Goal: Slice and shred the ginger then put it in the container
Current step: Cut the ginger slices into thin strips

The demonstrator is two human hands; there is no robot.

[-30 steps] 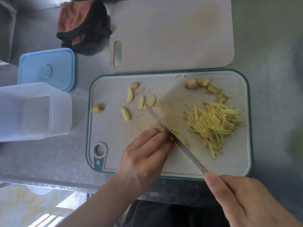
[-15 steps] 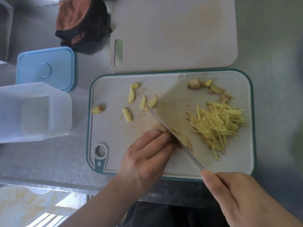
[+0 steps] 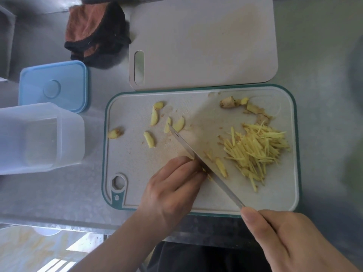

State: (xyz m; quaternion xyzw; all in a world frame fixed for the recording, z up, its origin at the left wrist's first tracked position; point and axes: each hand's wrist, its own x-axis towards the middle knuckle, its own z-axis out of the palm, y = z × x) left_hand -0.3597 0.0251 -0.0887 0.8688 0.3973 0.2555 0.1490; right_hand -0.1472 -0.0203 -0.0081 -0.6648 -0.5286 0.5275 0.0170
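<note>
Left of cutting board [image 3: 125, 154] — open container [image 3: 41, 136], blue lid [image 3: 53, 85] behind.

Grey steel counter [image 3: 59, 193], sunlit floor [image 3: 39, 252] below

Kitchen, food-preparation station.
Steel desk [image 3: 59, 195] carrying two cutting boards [image 3: 196, 36], shredded ginger [image 3: 255, 152], a knife [image 3: 196, 154], storage container [image 3: 39, 138], blue lid [image 3: 53, 85], dishcloth [image 3: 94, 32].
</note>
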